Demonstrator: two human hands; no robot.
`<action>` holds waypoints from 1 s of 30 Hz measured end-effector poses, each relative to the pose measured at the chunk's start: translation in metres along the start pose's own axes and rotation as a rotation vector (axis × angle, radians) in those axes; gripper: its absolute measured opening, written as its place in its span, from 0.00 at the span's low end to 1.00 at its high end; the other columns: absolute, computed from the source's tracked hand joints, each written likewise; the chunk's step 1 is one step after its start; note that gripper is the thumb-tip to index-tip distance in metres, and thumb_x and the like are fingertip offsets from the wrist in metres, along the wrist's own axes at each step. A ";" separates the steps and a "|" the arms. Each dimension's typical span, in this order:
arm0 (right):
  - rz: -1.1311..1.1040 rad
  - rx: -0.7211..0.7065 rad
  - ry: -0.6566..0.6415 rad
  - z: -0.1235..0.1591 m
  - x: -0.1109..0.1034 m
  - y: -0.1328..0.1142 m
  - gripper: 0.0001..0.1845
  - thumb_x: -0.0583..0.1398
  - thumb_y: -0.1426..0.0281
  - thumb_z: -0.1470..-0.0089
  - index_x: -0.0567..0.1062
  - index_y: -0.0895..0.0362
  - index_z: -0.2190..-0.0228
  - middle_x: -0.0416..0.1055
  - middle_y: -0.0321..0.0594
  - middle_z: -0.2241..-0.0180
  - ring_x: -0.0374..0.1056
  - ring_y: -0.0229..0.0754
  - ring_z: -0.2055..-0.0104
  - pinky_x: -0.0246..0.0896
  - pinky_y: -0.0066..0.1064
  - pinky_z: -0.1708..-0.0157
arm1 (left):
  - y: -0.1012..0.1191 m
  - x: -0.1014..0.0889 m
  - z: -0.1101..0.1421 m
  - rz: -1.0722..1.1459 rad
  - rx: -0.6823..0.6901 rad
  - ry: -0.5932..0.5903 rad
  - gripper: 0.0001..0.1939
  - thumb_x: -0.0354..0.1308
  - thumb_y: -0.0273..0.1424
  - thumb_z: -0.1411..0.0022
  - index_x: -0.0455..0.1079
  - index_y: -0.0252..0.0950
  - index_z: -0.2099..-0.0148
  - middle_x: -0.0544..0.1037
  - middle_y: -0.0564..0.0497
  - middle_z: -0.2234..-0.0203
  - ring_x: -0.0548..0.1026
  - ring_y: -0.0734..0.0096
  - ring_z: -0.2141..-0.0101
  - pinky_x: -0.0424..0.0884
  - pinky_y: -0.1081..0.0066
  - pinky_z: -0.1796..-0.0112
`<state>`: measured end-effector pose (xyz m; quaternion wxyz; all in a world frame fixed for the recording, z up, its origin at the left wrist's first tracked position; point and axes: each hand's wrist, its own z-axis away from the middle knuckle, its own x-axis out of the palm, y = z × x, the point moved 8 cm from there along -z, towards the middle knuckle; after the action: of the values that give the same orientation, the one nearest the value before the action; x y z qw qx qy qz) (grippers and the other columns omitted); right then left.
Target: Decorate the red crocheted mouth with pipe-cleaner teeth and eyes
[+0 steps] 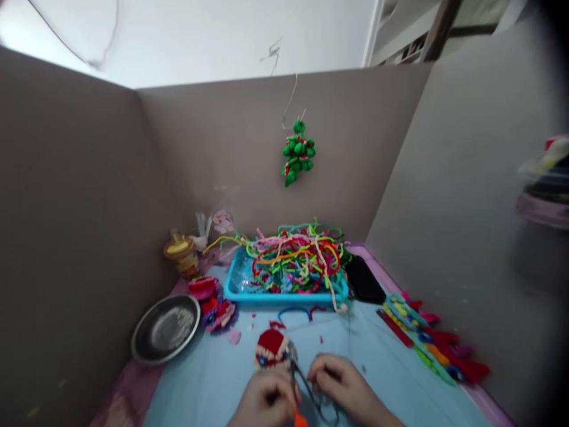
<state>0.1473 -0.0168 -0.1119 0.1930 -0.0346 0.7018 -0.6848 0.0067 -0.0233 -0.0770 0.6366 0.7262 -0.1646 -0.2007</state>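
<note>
My left hand [269,398] is at the bottom middle, fingers pinched together, with a small bright orange piece [300,420] showing at the fingertips. To its right my right hand [345,384] is closed, thumb against curled fingers; what it holds, if anything, is hidden. Between the hands lies a metal scissors-like tool [306,382] with ring handles, its far end beside a small red and cream figure [272,346] with a blue eye. That figure sits just beyond my left hand. Blur hides whether either hand touches the tool.
A blue tray [284,298] heaped with colourful fuzzy stems [297,258] stands at the back. A metal bowl [166,329] and fuzzy flowers [216,305] are left; a black phone-like slab [364,279] and colourful fuzzy pieces [438,344] right. Grey partitions [213,148] enclose the table.
</note>
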 end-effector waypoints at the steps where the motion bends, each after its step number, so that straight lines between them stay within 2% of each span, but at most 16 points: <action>1: -0.154 0.044 -0.077 -0.002 0.008 -0.004 0.19 0.57 0.54 0.49 0.73 0.57 0.75 0.68 0.37 0.78 0.64 0.37 0.76 0.59 0.27 0.75 | 0.005 -0.002 -0.003 0.002 -0.001 0.027 0.21 0.57 0.47 0.47 0.69 0.36 0.80 0.73 0.48 0.80 0.71 0.68 0.74 0.65 0.69 0.71; 3: -0.443 0.120 -0.207 -0.007 0.020 -0.016 0.20 0.61 0.52 0.53 0.71 0.58 0.74 0.64 0.33 0.80 0.59 0.32 0.81 0.53 0.23 0.81 | 0.018 -0.008 -0.010 -0.009 0.015 0.073 0.19 0.59 0.44 0.47 0.69 0.34 0.79 0.73 0.47 0.79 0.70 0.69 0.74 0.65 0.70 0.69; 5: -0.625 0.132 -0.260 -0.008 0.026 -0.030 0.21 0.65 0.54 0.57 0.70 0.58 0.69 0.66 0.34 0.77 0.61 0.31 0.78 0.51 0.21 0.81 | 0.030 -0.010 -0.013 -0.038 0.042 0.058 0.15 0.60 0.40 0.47 0.71 0.33 0.77 0.73 0.48 0.78 0.70 0.70 0.73 0.65 0.71 0.68; 7: -0.732 0.147 -0.327 -0.004 0.032 -0.039 0.23 0.66 0.55 0.58 0.70 0.58 0.64 0.68 0.37 0.72 0.65 0.34 0.74 0.54 0.21 0.79 | 0.040 -0.013 -0.013 -0.065 0.072 0.086 0.13 0.60 0.37 0.47 0.70 0.33 0.76 0.73 0.49 0.78 0.69 0.72 0.73 0.65 0.72 0.69; 9: -0.788 0.153 -0.395 0.002 0.038 -0.046 0.25 0.68 0.58 0.61 0.70 0.57 0.63 0.69 0.40 0.66 0.68 0.37 0.69 0.57 0.22 0.76 | 0.049 -0.014 -0.010 -0.095 0.108 0.126 0.10 0.60 0.33 0.47 0.70 0.33 0.76 0.72 0.50 0.78 0.69 0.73 0.74 0.64 0.72 0.69; 11: -0.799 0.135 -0.391 0.005 0.038 -0.050 0.24 0.69 0.62 0.62 0.71 0.58 0.64 0.68 0.40 0.66 0.68 0.37 0.67 0.60 0.23 0.74 | 0.056 -0.011 -0.007 -0.124 0.126 0.125 0.08 0.58 0.31 0.47 0.70 0.33 0.75 0.73 0.50 0.77 0.69 0.72 0.73 0.65 0.72 0.69; 14: -0.787 0.124 -0.429 0.006 0.044 -0.055 0.22 0.68 0.65 0.58 0.71 0.57 0.61 0.68 0.40 0.64 0.69 0.38 0.64 0.62 0.24 0.72 | 0.064 -0.011 -0.003 -0.192 0.127 0.183 0.05 0.58 0.28 0.48 0.70 0.34 0.74 0.72 0.51 0.75 0.69 0.72 0.71 0.66 0.73 0.68; 16: -0.772 0.116 -0.463 0.006 0.051 -0.058 0.24 0.68 0.65 0.59 0.70 0.56 0.59 0.68 0.40 0.62 0.69 0.39 0.62 0.62 0.25 0.71 | 0.068 -0.009 0.001 -0.209 0.135 0.202 0.04 0.58 0.28 0.48 0.70 0.34 0.74 0.71 0.51 0.74 0.69 0.72 0.70 0.66 0.73 0.67; 19: -0.744 0.113 -0.493 0.007 0.066 -0.058 0.26 0.70 0.65 0.64 0.70 0.56 0.62 0.67 0.39 0.65 0.69 0.39 0.64 0.62 0.26 0.72 | 0.067 -0.002 0.007 -0.146 0.115 0.196 0.06 0.57 0.31 0.47 0.68 0.34 0.74 0.71 0.51 0.75 0.70 0.73 0.72 0.66 0.74 0.71; 21: -0.750 0.121 -0.471 0.008 0.075 -0.056 0.25 0.71 0.63 0.65 0.70 0.57 0.65 0.66 0.36 0.69 0.67 0.37 0.68 0.60 0.25 0.73 | 0.060 0.004 0.011 -0.051 0.055 0.186 0.08 0.57 0.34 0.46 0.65 0.35 0.72 0.69 0.54 0.80 0.67 0.76 0.79 0.63 0.76 0.78; 23: -0.756 0.129 -0.397 0.008 0.080 -0.051 0.23 0.70 0.61 0.65 0.70 0.57 0.67 0.65 0.34 0.72 0.65 0.34 0.71 0.57 0.24 0.74 | 0.054 0.007 0.015 0.034 0.022 0.224 0.10 0.56 0.37 0.46 0.64 0.35 0.71 0.68 0.56 0.81 0.64 0.79 0.84 0.59 0.78 0.82; 25: -0.700 0.133 -0.317 0.007 0.080 -0.044 0.21 0.68 0.60 0.63 0.70 0.57 0.68 0.64 0.34 0.73 0.62 0.33 0.72 0.54 0.23 0.76 | 0.055 -0.002 0.021 0.058 0.055 0.377 0.12 0.57 0.40 0.47 0.64 0.35 0.71 0.71 0.54 0.77 0.66 0.79 0.81 0.62 0.77 0.79; 28: -0.400 0.007 -0.193 0.003 0.066 -0.042 0.16 0.66 0.61 0.60 0.69 0.59 0.74 0.62 0.33 0.75 0.57 0.33 0.74 0.50 0.24 0.76 | 0.057 -0.020 0.034 0.040 0.106 0.637 0.15 0.58 0.41 0.48 0.64 0.34 0.73 0.71 0.53 0.76 0.69 0.76 0.76 0.65 0.76 0.74; 30: -0.105 -0.145 -0.100 0.001 0.053 -0.048 0.12 0.64 0.65 0.60 0.67 0.58 0.79 0.60 0.32 0.77 0.56 0.34 0.73 0.51 0.26 0.73 | 0.056 -0.026 0.039 0.027 0.093 0.701 0.15 0.58 0.42 0.48 0.64 0.34 0.73 0.68 0.56 0.81 0.67 0.76 0.78 0.64 0.77 0.76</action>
<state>0.0889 -0.0373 -0.0772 0.1886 -0.1197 0.7363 -0.6387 -0.0344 -0.0511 -0.0237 0.6232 0.7769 0.0456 0.0769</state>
